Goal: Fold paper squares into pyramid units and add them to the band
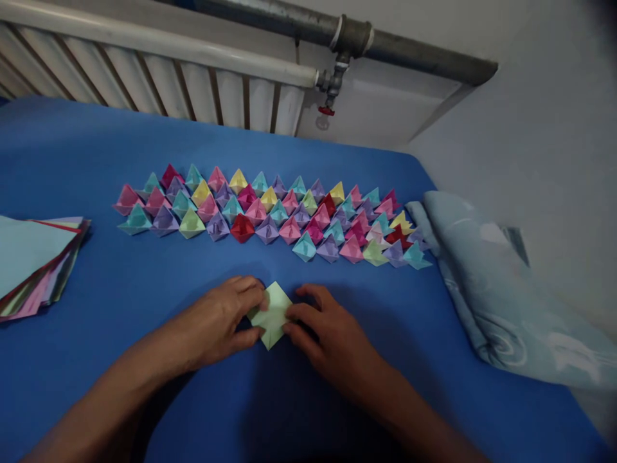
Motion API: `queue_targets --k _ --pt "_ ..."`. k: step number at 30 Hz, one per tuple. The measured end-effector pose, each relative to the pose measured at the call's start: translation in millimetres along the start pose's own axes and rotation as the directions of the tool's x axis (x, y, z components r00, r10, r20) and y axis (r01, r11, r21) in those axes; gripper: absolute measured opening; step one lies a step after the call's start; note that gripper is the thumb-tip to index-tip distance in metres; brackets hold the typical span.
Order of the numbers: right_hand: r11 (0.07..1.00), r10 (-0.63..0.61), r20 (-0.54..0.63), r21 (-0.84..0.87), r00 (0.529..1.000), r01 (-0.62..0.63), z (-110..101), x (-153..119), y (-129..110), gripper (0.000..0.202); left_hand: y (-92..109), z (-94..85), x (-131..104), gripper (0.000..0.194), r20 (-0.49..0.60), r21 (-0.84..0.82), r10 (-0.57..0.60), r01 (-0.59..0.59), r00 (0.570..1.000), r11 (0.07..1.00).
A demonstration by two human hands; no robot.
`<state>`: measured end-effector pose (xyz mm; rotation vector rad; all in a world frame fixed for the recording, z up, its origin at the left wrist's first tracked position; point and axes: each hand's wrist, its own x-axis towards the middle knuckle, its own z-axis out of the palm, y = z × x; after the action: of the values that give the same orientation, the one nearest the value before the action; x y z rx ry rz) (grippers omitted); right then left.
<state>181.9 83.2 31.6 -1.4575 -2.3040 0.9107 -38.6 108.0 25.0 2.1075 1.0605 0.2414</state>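
Observation:
A light green folded paper square (274, 312) lies on the blue surface, turned so that one corner points away from me. My left hand (231, 315) grips its left corner, with fingers on top and the thumb at the lower left edge. At the right corner, my right hand (321, 325) has its thumb and index finger on the paper's edge. Both hands cover the side corners. Just beyond them stand several rows of small folded paper boats (267, 229) in pink, teal, purple, yellow, red and green.
A stack of coloured paper sheets (36, 257) lies at the left. On the right rests a rolled grey-blue patterned blanket (486, 289) against the wall. A white radiator (187, 83) and a metal pipe (414, 54) with a red-handled valve (326, 110) run behind the blue surface (87, 386).

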Motion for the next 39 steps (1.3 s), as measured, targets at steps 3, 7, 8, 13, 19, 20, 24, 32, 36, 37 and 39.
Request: queue_targets --k 3,7,8,13,19,20,24,32,36,37,39 --pt "1.000 0.016 -0.030 0.002 0.999 -0.016 2.0 1.8 2.1 0.014 -3.8 0.5 0.0 0.010 -0.037 0.000 0.028 -0.028 0.999 1.000" --pt "0.999 0.032 -0.049 0.000 0.998 -0.032 3.2 4.0 2.0 0.014 -9.5 2.3 0.9 0.014 -0.093 0.022 0.012 -0.010 0.996 1.000" --pt "0.999 0.040 -0.054 -0.005 0.998 -0.040 3.4 4.5 1.8 0.013 -10.5 2.4 1.2 0.017 -0.100 0.021 0.001 0.001 0.995 1.000" --pt "0.996 0.064 -0.081 -0.052 0.995 -0.068 5.0 7.1 2.1 0.015 -12.3 0.7 1.9 0.022 -0.093 0.060 -0.074 0.079 0.993 0.995" --pt "0.989 0.079 -0.090 -0.118 0.993 -0.090 7.6 9.3 3.1 0.017 -5.0 -2.9 2.2 0.021 -0.045 0.152 -0.226 0.230 0.973 0.961" --pt "0.987 0.086 -0.088 -0.127 0.992 -0.097 7.8 9.7 2.9 0.016 -3.4 -3.3 2.4 0.021 -0.037 0.171 -0.250 0.253 0.968 0.952" --pt "0.983 0.097 -0.082 -0.150 0.992 -0.108 7.6 10.6 1.9 0.015 0.4 -3.4 3.6 0.021 -0.033 0.236 -0.309 0.308 0.951 0.922" --pt "0.971 0.145 -0.083 -0.179 0.986 -0.157 8.1 12.5 0.1 0.015 7.7 -4.3 5.7 0.021 -0.036 0.274 -0.353 0.349 0.935 0.896" --pt "0.965 0.177 -0.066 -0.184 0.982 -0.186 7.1 15.0 -1.8 0.015 10.6 -4.5 7.1 0.020 -0.041 0.279 -0.392 0.388 0.919 0.879" --pt "0.963 0.185 -0.063 -0.188 0.981 -0.194 6.5 15.5 -2.4 0.014 10.4 -4.2 7.3 0.020 -0.050 0.279 -0.397 0.395 0.916 0.876" --pt "0.960 0.196 -0.058 -0.194 0.979 -0.204 5.2 16.4 -3.8 0.013 9.3 -3.6 7.8 0.020 -0.070 0.276 -0.407 0.410 0.911 0.869"
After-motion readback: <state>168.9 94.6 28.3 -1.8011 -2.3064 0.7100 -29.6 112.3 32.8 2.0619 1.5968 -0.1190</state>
